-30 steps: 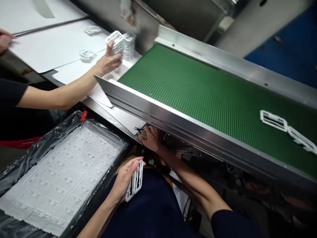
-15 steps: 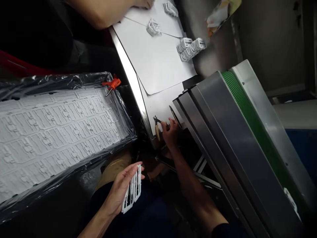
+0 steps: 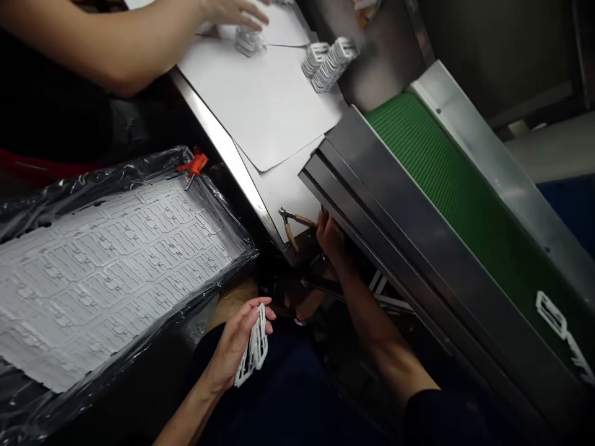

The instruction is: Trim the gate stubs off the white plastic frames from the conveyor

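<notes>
A white, slotted, plastic frame piece (image 3: 256, 354) sits in the left hand (image 3: 231, 339), below and left of the grey metal, green-belted conveyor (image 3: 385, 207). Its long axis is steep, tilted slightly right; the upper end points toward the conveyor's near corner, the lower end away from it. The left fingers and thumb are closed about the piece. The right hand (image 3: 331, 236) lies beside the conveyor's side wall; whether its fingers grip anything cannot be told. Metal, tan-handled pliers (image 3: 287, 219) lie spread, just left of the conveyor.
</notes>
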Action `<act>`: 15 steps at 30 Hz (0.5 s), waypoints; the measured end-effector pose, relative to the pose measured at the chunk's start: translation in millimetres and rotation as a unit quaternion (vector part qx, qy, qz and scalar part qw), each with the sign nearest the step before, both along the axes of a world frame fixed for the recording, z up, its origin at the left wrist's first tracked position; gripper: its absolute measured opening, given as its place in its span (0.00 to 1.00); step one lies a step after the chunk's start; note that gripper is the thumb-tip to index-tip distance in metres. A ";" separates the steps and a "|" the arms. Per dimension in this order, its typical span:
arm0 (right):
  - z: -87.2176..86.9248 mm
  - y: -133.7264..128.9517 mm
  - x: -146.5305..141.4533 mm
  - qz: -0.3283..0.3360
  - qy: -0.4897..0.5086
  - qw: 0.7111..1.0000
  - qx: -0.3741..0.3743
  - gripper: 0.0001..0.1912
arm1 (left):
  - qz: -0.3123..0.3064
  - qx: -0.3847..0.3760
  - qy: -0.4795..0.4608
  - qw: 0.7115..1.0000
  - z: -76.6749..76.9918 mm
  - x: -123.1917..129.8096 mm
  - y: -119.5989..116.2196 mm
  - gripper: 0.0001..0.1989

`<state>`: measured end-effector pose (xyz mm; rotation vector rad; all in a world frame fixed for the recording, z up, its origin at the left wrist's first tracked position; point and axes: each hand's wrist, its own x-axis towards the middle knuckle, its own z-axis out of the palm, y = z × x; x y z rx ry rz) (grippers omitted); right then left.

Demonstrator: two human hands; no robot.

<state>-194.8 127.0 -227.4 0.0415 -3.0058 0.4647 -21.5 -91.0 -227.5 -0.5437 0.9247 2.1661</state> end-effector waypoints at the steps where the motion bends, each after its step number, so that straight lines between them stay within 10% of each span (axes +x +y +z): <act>1: 8.0 -0.9 22.5 0.004 -0.020 1.000 -0.019 0.17 | -0.019 -0.022 0.028 0.999 1.7 -2.9 2.1 0.16; 8: 78.8 -9.8 182.7 0.015 -0.210 0.949 -0.236 0.16 | -0.250 -0.179 0.283 0.908 18.7 -19.3 26.1 0.18; 15: 105.8 -8.4 235.0 -0.064 -0.199 0.943 -0.260 0.14 | -0.351 -0.201 0.490 0.772 28.7 -27.3 44.0 0.18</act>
